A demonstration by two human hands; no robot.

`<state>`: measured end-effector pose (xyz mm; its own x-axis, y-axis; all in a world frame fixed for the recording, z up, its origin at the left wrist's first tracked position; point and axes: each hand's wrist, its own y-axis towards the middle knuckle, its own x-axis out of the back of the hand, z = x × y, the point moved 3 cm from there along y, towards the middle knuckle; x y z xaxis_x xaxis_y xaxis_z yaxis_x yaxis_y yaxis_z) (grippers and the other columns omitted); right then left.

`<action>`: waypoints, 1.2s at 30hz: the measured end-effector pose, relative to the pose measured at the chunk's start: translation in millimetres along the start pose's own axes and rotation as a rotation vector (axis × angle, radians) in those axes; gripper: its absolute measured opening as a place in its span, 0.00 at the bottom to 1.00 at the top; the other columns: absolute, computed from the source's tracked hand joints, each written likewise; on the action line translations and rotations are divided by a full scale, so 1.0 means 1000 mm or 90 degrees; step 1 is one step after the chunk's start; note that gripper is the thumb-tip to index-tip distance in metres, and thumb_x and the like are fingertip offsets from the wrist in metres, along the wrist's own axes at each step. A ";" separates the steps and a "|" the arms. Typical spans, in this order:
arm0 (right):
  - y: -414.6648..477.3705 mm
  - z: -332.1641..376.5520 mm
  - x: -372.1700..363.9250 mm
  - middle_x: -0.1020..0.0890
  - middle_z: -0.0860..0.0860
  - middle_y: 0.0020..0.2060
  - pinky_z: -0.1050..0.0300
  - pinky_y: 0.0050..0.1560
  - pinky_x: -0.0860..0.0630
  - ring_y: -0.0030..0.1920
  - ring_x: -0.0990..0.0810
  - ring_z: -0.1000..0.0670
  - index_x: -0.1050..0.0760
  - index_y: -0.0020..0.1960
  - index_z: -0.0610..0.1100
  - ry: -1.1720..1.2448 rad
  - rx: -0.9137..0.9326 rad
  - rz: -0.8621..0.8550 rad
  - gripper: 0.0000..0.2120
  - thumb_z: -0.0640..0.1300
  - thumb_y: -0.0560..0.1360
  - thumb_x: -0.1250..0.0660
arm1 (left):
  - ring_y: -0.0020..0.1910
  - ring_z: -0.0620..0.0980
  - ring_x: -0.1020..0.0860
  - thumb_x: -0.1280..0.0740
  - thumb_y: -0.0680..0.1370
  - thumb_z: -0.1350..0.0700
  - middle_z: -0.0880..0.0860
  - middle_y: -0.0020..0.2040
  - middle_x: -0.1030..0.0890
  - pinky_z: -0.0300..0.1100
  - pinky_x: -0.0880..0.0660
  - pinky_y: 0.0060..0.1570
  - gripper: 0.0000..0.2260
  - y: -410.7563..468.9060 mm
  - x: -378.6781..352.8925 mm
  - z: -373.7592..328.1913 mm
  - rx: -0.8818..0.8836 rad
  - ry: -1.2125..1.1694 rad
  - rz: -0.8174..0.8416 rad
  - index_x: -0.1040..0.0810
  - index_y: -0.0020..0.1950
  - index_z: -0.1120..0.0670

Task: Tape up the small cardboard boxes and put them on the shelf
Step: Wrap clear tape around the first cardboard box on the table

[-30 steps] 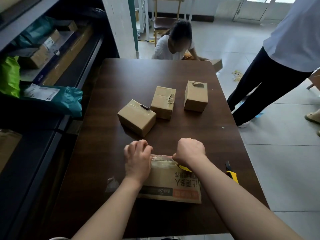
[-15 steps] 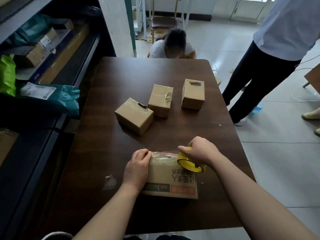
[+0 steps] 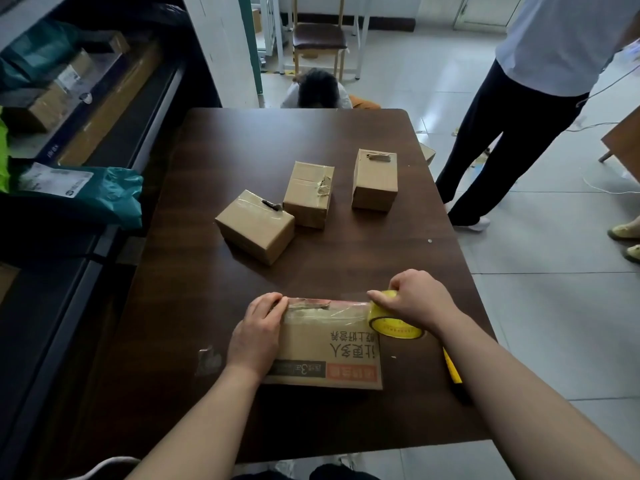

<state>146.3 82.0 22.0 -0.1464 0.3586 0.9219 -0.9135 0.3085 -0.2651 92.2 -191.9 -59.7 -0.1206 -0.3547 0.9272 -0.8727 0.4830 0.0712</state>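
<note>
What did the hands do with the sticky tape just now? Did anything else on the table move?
The right hand pulled the yellow tape roll to the right, from the middle of the printed box to its right end, laying clear tape along the far edge. The left hand stayed pressing the box's left end. The three plain boxes and the yellow knife did not move.
</note>
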 end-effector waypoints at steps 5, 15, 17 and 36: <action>-0.002 -0.028 0.005 0.21 0.54 0.33 0.58 0.35 0.28 0.39 0.21 0.50 0.24 0.33 0.48 -0.036 -0.028 0.009 0.26 0.72 0.68 0.37 | 0.61 0.50 0.28 0.40 0.78 0.57 0.52 0.61 0.23 0.49 0.19 0.44 0.16 -0.001 -0.001 0.004 -0.015 0.002 -0.022 0.22 0.63 0.55; -0.002 -0.041 -0.016 0.22 0.55 0.32 0.58 0.35 0.28 0.38 0.22 0.52 0.26 0.31 0.50 0.002 -0.061 0.063 0.26 0.72 0.68 0.37 | 0.61 0.49 0.30 0.47 0.78 0.53 0.52 0.61 0.23 0.51 0.19 0.45 0.20 0.000 -0.001 0.003 -0.003 0.011 -0.007 0.21 0.63 0.55; -0.001 -0.042 -0.021 0.21 0.55 0.33 0.58 0.34 0.29 0.38 0.22 0.52 0.26 0.33 0.50 -0.001 -0.058 0.061 0.26 0.73 0.68 0.37 | 0.61 0.49 0.30 0.48 0.78 0.52 0.52 0.61 0.23 0.51 0.19 0.45 0.21 0.001 -0.001 0.005 -0.009 0.018 0.002 0.21 0.63 0.55; -0.012 -0.048 -0.059 0.20 0.53 0.34 0.56 0.37 0.26 0.39 0.22 0.51 0.22 0.36 0.47 0.089 -0.130 0.081 0.26 0.69 0.73 0.39 | 0.57 0.57 0.22 0.43 0.74 0.56 0.54 0.59 0.21 0.52 0.24 0.52 0.19 0.052 0.017 0.006 -0.123 0.176 0.041 0.19 0.60 0.50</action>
<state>184.3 99.2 -43.2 -0.1880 0.5196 0.8335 -0.7939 0.4192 -0.4404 41.5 -178.0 -42.2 -0.0168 -0.0999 0.9949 -0.7585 0.6496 0.0524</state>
